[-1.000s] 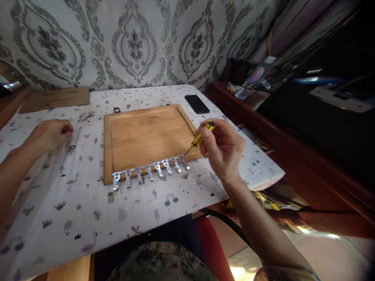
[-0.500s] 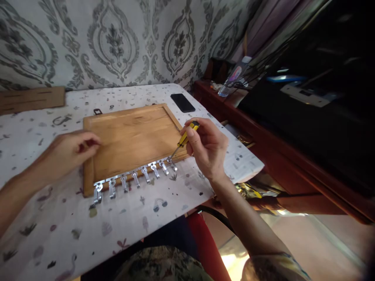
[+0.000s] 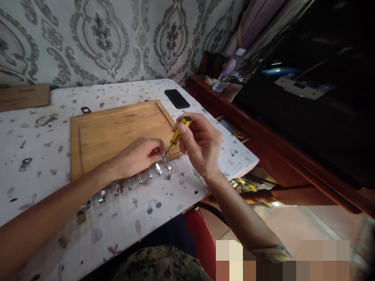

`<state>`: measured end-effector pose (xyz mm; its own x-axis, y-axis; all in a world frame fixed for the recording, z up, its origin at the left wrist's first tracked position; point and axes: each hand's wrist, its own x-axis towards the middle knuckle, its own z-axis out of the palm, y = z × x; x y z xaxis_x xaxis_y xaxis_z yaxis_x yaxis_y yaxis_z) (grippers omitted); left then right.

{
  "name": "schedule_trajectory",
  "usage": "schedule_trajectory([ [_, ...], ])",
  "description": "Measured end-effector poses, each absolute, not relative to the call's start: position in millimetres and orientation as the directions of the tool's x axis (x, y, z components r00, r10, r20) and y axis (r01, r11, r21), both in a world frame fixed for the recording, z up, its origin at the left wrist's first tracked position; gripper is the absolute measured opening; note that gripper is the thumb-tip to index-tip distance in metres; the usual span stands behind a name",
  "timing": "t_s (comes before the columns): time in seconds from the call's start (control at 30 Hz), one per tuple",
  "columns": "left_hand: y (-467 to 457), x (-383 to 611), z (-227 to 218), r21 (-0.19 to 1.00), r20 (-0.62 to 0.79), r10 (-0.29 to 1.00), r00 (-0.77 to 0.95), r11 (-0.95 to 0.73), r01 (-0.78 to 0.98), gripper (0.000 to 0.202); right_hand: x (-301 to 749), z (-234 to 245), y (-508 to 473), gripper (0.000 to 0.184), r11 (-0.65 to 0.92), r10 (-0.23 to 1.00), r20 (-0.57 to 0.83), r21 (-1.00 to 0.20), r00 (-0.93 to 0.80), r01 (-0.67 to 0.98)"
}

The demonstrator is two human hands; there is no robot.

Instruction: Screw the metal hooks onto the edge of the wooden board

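Observation:
My right hand [image 3: 202,142] grips a yellow-and-black screwdriver [image 3: 179,134], its shaft slanting down to the left. The tip meets the right end of a silver metal hook rail [image 3: 158,168], which lies along the near edge of a framed wooden board [image 3: 123,127]. Beside the tip, my left hand [image 3: 140,155] is closed in a pinch; whatever lies between its fingertips is too small to make out. The left forearm and hand cover much of the rail, and only the hooks' lower ends show below them.
A black phone [image 3: 177,98] lies behind the board on the patterned tablecloth [image 3: 140,88]. Cardboard [image 3: 25,96] rests at the back left. To the right, a dark red cabinet [image 3: 263,148] carries a clear bottle [image 3: 228,71] and a large black screen [image 3: 307,128].
My left hand has moved right, from the board's left edge to the screwdriver tip, and now covers part of the rail. The screwdriver stays at the rail's right end. The view has shifted slightly.

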<state>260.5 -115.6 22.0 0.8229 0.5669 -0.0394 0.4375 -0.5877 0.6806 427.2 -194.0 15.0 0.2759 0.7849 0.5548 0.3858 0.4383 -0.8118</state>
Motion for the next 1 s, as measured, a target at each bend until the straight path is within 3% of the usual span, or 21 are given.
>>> schedule_trajectory([
  [0.33,-116,266,17,0.702,-0.096,0.587,0.804,-0.533,0.472,0.01,426,17,-197,0.027,0.404,0.8,0.528,-0.826,0.286,0.393],
  [0.53,-113,268,13,0.757,-0.128,0.591,0.797,-0.461,0.464,0.007,426,16,-195,0.033,0.438,0.783,0.551,-0.818,0.289,0.373],
  [0.83,-103,275,14,0.822,-0.313,0.603,0.734,-0.216,0.527,0.009,426,19,-197,0.037,0.382,0.814,0.501,-0.843,0.295,0.379],
  [1.0,-97,276,8,0.837,-0.339,0.595,0.729,-0.163,0.522,0.013,427,16,-194,0.042,0.451,0.779,0.554,-0.821,0.294,0.35],
])
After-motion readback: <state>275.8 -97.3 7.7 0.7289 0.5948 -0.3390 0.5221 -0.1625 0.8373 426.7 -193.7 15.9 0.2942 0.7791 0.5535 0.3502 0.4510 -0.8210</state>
